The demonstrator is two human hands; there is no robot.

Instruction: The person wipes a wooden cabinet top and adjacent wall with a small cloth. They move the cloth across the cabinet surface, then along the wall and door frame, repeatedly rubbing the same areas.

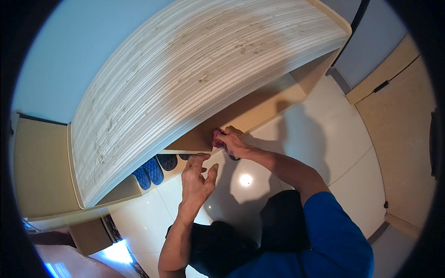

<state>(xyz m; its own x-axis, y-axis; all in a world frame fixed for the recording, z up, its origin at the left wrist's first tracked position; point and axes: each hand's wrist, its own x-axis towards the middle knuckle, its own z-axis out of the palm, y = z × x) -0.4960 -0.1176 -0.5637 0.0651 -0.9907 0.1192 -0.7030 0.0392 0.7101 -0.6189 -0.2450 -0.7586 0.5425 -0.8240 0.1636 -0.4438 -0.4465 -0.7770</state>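
Note:
My right hand (233, 140) is closed on a crumpled dark red cloth (218, 137) at the front edge of a wooden shelf compartment (267, 111). To its left my left hand (198, 179) is raised with fingers apart, holding nothing, in front of the low cabinet. A pale striped cover (194, 76) lies over the cabinet's top. Blue quilted slippers (153, 171) and a black quilted slipper (167, 161) stand in the lower left compartment. A dark object, partly hidden, is on the floor just below my right hand.
Glossy pale floor tiles (347, 153) extend in front of the cabinet. A wooden door (399, 139) is at the right. At the lower left is a brown box-like object (91, 236) beside a dark patterned strip. A blue-lit wall (69, 62) rises behind the cabinet.

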